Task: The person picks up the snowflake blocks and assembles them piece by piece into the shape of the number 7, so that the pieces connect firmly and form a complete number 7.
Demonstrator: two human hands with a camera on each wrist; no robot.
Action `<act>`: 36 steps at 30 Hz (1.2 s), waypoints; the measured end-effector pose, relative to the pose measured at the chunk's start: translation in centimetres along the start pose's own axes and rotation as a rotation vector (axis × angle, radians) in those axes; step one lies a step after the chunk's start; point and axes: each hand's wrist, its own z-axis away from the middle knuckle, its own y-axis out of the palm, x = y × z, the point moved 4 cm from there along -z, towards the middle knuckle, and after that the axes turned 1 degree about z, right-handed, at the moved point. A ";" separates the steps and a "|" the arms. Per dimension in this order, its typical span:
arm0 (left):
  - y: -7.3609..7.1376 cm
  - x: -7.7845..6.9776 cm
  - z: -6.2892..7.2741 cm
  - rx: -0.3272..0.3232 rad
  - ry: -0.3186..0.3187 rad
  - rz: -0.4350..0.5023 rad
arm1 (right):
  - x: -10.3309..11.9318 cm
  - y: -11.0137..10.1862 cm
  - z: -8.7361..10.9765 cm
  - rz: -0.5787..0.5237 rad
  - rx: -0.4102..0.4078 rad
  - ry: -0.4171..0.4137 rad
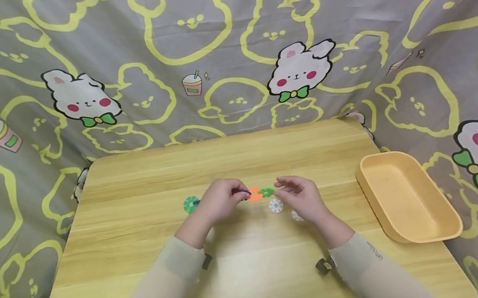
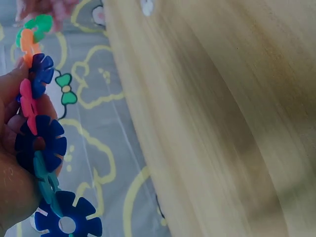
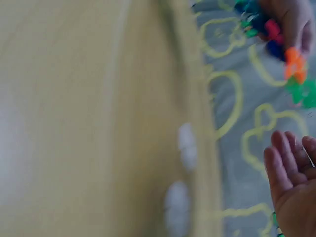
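My left hand (image 1: pixel 220 200) pinches a chain of slotted plastic flower discs joined edge to edge. In the left wrist view, dark blue discs (image 2: pixel 68 217), a teal disc (image 2: pixel 47 183) and a pink disc (image 2: pixel 28 104) run up to an orange disc (image 2: pixel 29 44) and a green disc (image 2: pixel 38 23) at the far end. Beside that green end is my right hand (image 1: pixel 300 196), fingers extended and apart from the chain in the right wrist view. Two white discs (image 1: pixel 276 206) (image 3: pixel 177 210) lie on the table near the right hand.
A yellow-orange plastic bin (image 1: pixel 399 199) stands at the right edge of the wooden table (image 1: pixel 256 286). Green discs (image 1: pixel 190 204) show left of the left hand. A grey curtain (image 1: pixel 224 31) with cartoon prints surrounds the table's back and sides.
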 end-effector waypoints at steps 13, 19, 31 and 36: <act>-0.3 1.3 0.2 0.018 -0.067 0.049 | -4.7 1.5 0.9 0.733 0.159 0.119; -0.4 1.1 0.2 0.015 -0.049 0.037 | -4.6 1.9 0.7 0.804 0.189 0.122; -0.7 1.0 0.7 0.032 -0.073 0.019 | -3.8 1.1 0.4 0.671 0.142 0.207; -0.5 1.1 0.7 0.030 -0.066 0.018 | -2.8 0.2 0.3 0.323 -0.021 0.232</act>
